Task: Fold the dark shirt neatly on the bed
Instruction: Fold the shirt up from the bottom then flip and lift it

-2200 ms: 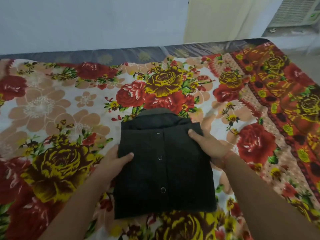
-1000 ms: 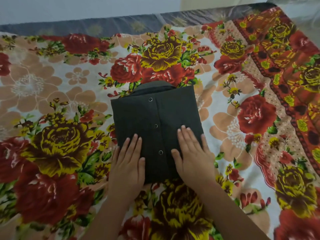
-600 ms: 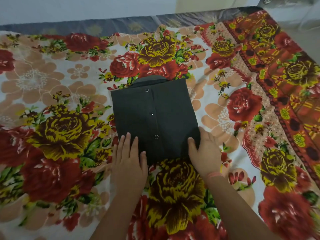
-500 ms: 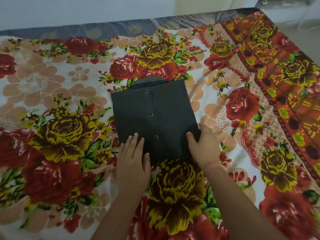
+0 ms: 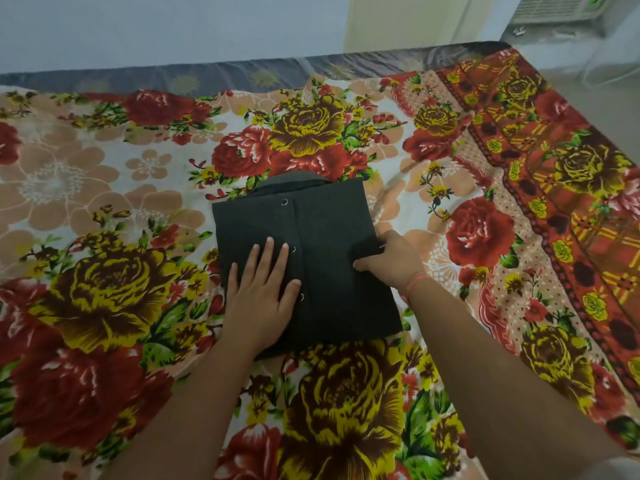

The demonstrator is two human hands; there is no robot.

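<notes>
The dark shirt (image 5: 332, 233) lies folded into a compact rectangle in the middle of the bed, collar toward the far side and a row of snap buttons running down its front. My left hand (image 5: 261, 292) rests flat on its near left part, fingers spread. At the shirt's right edge my right hand (image 5: 391, 259) pinches the fabric between thumb and fingers; a thin orange band circles that wrist.
The bed is covered by a floral sheet (image 5: 104, 209) with red and yellow roses and a red patterned border (image 5: 571, 188) on the right. A pale wall runs behind the far edge. A white appliance (image 5: 557, 6) stands on the floor at the far right.
My left hand slid from the shirt's near left corner up onto its front. My right hand moved up the right edge and closed on the fabric. The view shifted closer.
</notes>
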